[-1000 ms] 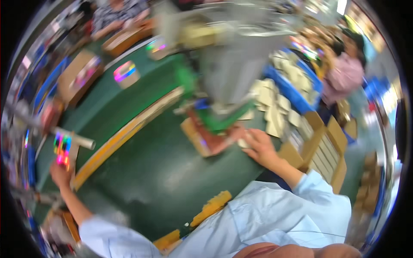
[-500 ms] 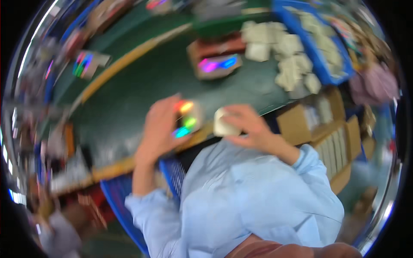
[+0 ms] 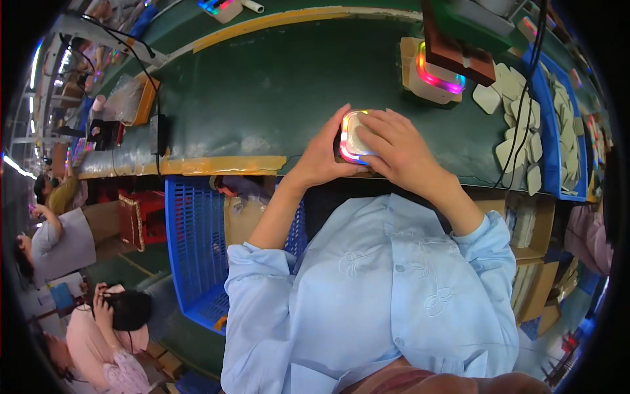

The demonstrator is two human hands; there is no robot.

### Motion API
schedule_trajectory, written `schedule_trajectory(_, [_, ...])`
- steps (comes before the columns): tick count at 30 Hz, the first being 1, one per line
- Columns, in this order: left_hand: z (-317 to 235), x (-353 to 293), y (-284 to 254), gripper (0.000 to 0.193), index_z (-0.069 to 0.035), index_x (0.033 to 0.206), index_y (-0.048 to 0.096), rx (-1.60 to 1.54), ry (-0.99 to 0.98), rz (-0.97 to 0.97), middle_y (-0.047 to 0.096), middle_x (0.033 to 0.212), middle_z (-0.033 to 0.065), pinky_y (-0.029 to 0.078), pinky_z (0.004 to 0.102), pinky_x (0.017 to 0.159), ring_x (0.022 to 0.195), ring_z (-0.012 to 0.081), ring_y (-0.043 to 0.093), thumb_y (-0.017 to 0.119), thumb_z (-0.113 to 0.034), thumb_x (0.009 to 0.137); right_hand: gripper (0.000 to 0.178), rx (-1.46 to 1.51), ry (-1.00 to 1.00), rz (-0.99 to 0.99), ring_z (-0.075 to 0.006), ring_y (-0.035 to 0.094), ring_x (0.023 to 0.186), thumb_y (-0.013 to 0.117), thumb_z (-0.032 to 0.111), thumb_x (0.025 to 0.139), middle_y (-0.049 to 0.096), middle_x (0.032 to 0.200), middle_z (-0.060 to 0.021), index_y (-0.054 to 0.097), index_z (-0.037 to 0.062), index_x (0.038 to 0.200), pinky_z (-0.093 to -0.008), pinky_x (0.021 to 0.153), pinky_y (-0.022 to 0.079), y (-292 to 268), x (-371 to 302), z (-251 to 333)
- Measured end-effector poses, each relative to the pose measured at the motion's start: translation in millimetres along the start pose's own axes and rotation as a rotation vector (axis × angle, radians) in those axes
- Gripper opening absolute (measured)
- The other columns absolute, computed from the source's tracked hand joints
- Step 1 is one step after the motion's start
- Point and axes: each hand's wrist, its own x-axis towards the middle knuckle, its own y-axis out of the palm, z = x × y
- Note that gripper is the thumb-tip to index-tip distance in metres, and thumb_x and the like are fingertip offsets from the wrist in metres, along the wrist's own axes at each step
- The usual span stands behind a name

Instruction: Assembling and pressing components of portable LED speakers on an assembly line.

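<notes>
My left hand [image 3: 319, 155] is wrapped round the left side of a small square device with a glowing multicoloured rim [image 3: 344, 146], near the table's front edge. My right hand [image 3: 401, 150] lies over its right side, with fingers bent onto a cream square cover [image 3: 356, 139] on top of the device. Both hands are closed about these two parts, and the right fingers hide much of the cover. Whether the cover sits fully flush cannot be seen. Beyond my right hand, another lit device [image 3: 438, 82] stands under a brown block [image 3: 459, 56] of a bench fixture.
Loose cream covers [image 3: 518, 98] are heaped at the right, beside a blue tray [image 3: 554, 157] of more. Black cables [image 3: 525, 98] hang there. A blue crate [image 3: 197, 256] and cardboard boxes [image 3: 535, 236] stand below the table [image 3: 249, 98]. Several people sit at the left.
My hands have come together: the cream cover in my right hand is now on the lit device in my left. The view has turned and become sharper.
</notes>
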Motion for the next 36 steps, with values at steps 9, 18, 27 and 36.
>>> schedule_trajectory(9, [0, 4, 3, 0.103, -0.004, 0.143, 0.039, 0.016, 0.049, -0.004, 0.053, 0.134, 0.017, 0.044, 0.0418, 0.104, 0.124, 0.0358, 0.053, 0.092, -0.028, 0.058, 0.097, -0.016, 0.039, 0.193, -0.0405, 0.032, 0.145, 0.085, 0.031, 0.068, 0.034, 0.155, -0.0208, 0.037, 0.0007, 0.147, -0.0542, 0.115, 0.031, -1, -13, 3])
schedule_trajectory(18, [-22, -5, 37, 0.104, 0.0, 0.145, 0.038, 0.011, 0.069, -0.013, 0.054, 0.135, 0.0129, 0.042, 0.0363, 0.107, 0.126, 0.0244, 0.053, 0.094, -0.019, 0.059, 0.117, 0.552, 0.468, -0.196, -0.0302, 0.041, 0.142, 0.095, 0.027, 0.061, 0.039, 0.154, -0.0198, 0.028, -0.0005, 0.153, -0.0397, 0.115, 0.034, 12, -71, -9])
schedule_trajectory(27, [-25, 104, 28, 0.102, 0.003, 0.149, 0.034, -0.019, 0.119, -0.04, 0.049, 0.147, 0.0202, 0.045, 0.0378, 0.104, 0.132, 0.0279, 0.051, 0.087, -0.027, 0.067, 0.083, 0.74, 0.839, -0.676, -0.0187, 0.063, 0.11, 0.089, 0.012, 0.061, 0.064, 0.123, -0.0104, 0.053, -0.0009, 0.134, -0.0335, 0.097, 0.05, -33, -134, -20])
schedule_trajectory(36, [-41, 147, 42, 0.099, 0.0, 0.14, 0.046, 0.013, 0.129, -0.09, 0.057, 0.132, 0.0185, 0.046, 0.039, 0.105, 0.123, 0.0282, 0.057, 0.09, -0.033, 0.058, 0.074, 0.462, 0.796, -0.777, -0.0199, 0.063, 0.107, 0.086, 0.018, 0.068, 0.066, 0.118, -0.0102, 0.055, 0.0016, 0.133, -0.0331, 0.093, 0.05, -52, -91, -107])
